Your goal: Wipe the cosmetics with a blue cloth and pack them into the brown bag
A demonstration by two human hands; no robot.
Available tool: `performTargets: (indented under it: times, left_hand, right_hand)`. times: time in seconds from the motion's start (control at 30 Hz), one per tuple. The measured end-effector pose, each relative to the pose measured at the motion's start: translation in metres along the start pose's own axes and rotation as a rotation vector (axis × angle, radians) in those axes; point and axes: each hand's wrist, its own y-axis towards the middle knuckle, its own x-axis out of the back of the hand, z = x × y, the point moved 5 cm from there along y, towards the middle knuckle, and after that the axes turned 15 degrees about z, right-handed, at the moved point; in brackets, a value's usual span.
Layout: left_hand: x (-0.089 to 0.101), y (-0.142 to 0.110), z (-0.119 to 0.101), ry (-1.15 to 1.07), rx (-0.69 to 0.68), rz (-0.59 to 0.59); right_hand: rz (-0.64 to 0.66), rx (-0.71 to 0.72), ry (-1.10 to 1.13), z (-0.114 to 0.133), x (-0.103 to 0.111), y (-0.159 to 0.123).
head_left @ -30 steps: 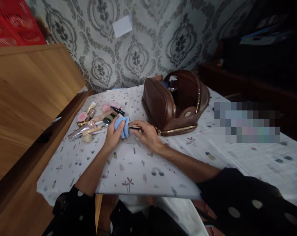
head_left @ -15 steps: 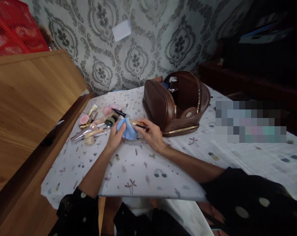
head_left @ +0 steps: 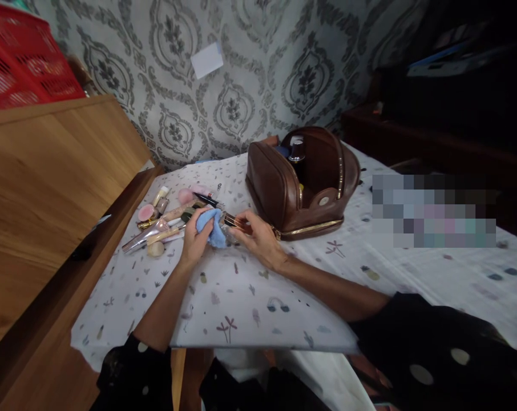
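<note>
"Cloth (head_left: pixel 217 231): where, exactly?"

"In the left hand (head_left: pixel 194 242), whose fingers are closed on its soft, blue folds, above the printed sheet (head_left: pixel 241 308)."

"And the right hand (head_left: pixel 265 242)?"

"Fingers curled, slightly parted, holding a slim, dark, gold-edged case (head_left: pixel 231 220) against the cloth's side. Something clear and glossy shows below; what, nobody could tell."

"Nearby?"

"A boxy, smooth leather bag (head_left: pixel 269 182), gaping open, and a shiny, tapered pink tube (head_left: pixel 141 238) among makeup."
</note>
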Motion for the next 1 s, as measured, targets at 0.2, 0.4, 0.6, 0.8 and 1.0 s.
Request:
performTargets:
  times: [0.2,0.4,0.6,0.8,1.0]
  left_hand:
    - [-0.005,0.0,-0.009,0.032,-0.048,0.074]
    - [-0.006,-0.001,-0.005,0.032,-0.051,0.091]
    - [-0.006,-0.002,0.002,-0.002,-0.038,0.088]
    - [-0.005,-0.003,0.006,0.008,-0.024,0.096]
    - [-0.006,-0.005,0.007,-0.043,-0.011,0.078]
  right_hand:
    - [0.006,0.096,-0.069,0.009,0.004,0.0]
    - [-0.018,0.097,-0.092,0.004,0.002,-0.001]
    - [-0.003,0.098,-0.202,0.002,0.003,-0.001]
    - [0.0,0.128,-0.343,0.008,0.01,0.001]
    - [-0.052,0.12,-0.289,0.007,0.011,-0.003]
